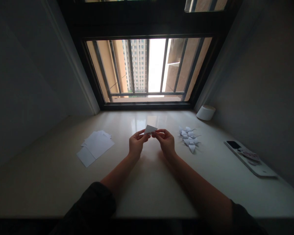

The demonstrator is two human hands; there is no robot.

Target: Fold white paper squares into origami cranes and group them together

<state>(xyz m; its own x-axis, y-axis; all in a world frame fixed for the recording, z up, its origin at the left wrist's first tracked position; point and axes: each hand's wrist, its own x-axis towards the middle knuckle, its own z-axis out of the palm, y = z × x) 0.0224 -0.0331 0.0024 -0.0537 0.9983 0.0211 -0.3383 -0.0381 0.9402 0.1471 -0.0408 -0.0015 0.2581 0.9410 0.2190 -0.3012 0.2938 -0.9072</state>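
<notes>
White folded paper (150, 129) is pinched by left grip (136, 143) and right grip (167, 141), apparently for steadiness; sheets (100, 145) near nine o'clock and folded pieces (187, 141) near three leave working room.

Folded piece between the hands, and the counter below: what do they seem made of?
Folded piece: likely paper, matte and pale, judging by its thin, straight-edged triangular shape.
Counter: smooth, faintly glossy, given its bright reflections; perhaps stone or laminate.
</notes>
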